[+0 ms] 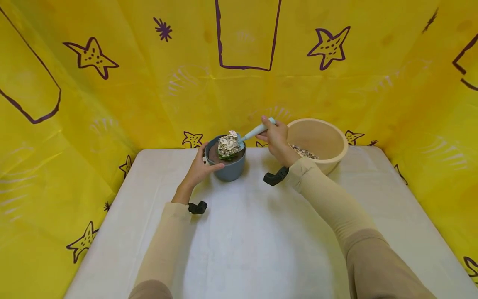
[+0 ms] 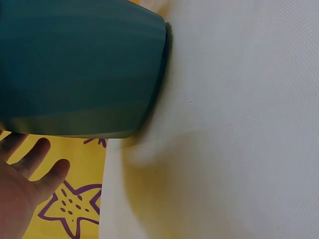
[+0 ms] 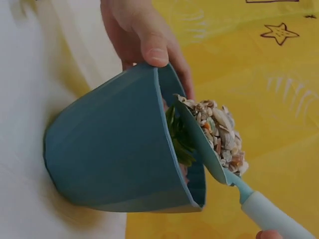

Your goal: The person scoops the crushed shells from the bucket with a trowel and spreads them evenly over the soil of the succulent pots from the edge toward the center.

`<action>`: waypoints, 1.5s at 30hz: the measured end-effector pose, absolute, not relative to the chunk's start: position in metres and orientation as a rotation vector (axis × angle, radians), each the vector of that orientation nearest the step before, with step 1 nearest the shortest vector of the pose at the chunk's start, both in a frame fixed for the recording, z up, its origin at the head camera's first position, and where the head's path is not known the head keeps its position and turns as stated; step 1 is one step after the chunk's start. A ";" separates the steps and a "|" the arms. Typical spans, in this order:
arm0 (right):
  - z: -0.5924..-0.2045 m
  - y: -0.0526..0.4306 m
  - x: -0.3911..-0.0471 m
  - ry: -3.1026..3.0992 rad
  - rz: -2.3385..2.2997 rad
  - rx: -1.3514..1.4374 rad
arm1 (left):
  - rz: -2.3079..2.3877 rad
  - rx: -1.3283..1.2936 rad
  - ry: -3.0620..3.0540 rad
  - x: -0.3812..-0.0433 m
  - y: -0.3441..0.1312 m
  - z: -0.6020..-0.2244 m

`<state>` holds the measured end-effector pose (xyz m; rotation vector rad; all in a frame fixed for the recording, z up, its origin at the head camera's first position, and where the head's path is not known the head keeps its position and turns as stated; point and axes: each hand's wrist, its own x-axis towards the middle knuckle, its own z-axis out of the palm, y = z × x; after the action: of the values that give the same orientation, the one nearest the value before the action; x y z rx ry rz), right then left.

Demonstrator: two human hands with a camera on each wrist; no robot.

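A blue-grey flower pot (image 1: 229,171) stands near the back of the table. My left hand (image 1: 200,169) holds it from the left, with the thumb on the rim and the fingers around the far side. My right hand (image 1: 277,136) grips the pale blue handle of a small trowel (image 3: 212,154). Its blade, heaped with shell bits and gravel (image 3: 222,132), is just over the pot's mouth. Green leaves (image 3: 180,142) show under the blade. Brownish soil (image 1: 214,154) shows inside the pot. In the left wrist view, the pot's side fills the upper left.
A beige basin (image 1: 324,135) stands right of the pot, behind my right forearm, with more shell gravel (image 1: 304,152) at its bottom. A white cloth (image 1: 239,241) covers the table. Yellow patterned sheets (image 1: 149,83) hang close behind and at both sides.
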<state>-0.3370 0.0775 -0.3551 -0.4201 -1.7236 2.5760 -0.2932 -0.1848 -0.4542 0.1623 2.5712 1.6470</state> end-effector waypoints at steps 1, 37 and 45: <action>-0.355 0.078 -0.337 -1.721 2.575 -0.412 | 1.647 0.163 2.574 -0.294 -0.185 -0.454; -0.354 0.067 -0.331 -1.801 2.500 -0.338 | 1.686 0.181 2.475 -0.289 -0.184 -0.436; -0.356 0.066 -0.330 -1.783 2.494 -0.344 | 1.717 0.168 2.471 -0.292 -0.184 -0.443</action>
<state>-0.3305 0.0659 -0.3563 -0.3438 -1.7827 2.4945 -0.2923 -0.1844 -0.4431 0.1681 2.4714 1.7171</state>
